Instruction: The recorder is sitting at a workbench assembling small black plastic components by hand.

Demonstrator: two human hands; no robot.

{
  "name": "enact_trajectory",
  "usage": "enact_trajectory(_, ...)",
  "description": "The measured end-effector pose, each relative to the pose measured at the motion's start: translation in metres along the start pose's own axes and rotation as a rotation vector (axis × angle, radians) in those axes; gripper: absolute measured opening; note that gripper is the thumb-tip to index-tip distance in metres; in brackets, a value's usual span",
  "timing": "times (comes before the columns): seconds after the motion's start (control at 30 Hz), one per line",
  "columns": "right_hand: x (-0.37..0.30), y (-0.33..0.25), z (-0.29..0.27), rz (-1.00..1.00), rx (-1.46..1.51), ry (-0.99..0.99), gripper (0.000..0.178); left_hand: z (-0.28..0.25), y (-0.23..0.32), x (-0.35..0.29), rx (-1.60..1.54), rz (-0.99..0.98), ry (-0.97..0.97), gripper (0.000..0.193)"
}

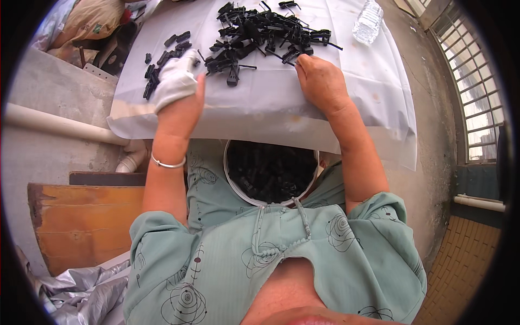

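A white glove or cloth wrap covers much of my left hand (177, 86), leaving the thumb bare. It hovers over a loose group of small black plastic pieces (152, 77) at the left of the table; its fingers are smeared and partly hidden. My right hand (320, 80) is closed, with thumb and forefinger pinched at a black plastic part (291, 56) on the near right edge of a heap. That heap of black plastic parts (252, 32), many with thin stems, lies at the far middle of the table.
White sheeting covers the table (260, 114). A clear plastic bottle (368, 23) lies at the far right. Below the near table edge, a white-rimmed bucket (226, 168) full of black pieces sits between my legs. A pale pipe (65, 123) runs along the left wall.
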State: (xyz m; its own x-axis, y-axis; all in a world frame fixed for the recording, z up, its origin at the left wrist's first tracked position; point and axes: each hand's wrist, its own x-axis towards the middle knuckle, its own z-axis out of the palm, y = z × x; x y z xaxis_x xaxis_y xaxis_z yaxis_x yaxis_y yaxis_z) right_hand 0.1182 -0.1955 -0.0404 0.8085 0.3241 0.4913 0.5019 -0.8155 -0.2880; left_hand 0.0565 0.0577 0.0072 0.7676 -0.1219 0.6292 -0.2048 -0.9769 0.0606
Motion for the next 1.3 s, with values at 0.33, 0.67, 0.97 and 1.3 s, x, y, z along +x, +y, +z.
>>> enact_trajectory(0.33, -0.029, -0.043, -0.039, -0.474, 0.28, 0.007, 0.012, 0.009, 0.082, -0.002, -0.953, -0.415, -0.517, 0.03)
enact_trajectory(0.67, -0.031, -0.042, -0.012, 0.223, 1.128, -0.08, 0.017, 0.005, 0.093, -0.018, -1.474, -0.502, -0.465, 0.025)
enact_trajectory(0.97, -0.037, -0.045, -0.011, 0.154, 0.978, -0.193, 0.025, 0.017, 0.097, -0.025, -0.997, -0.344, -0.257, 0.026)
enact_trajectory(1.3, -0.038, -0.052, 0.008, 0.372, 1.143, -0.31, 0.025, 0.026, 0.094, -0.034, -0.679, -0.083, -0.075, 0.027)
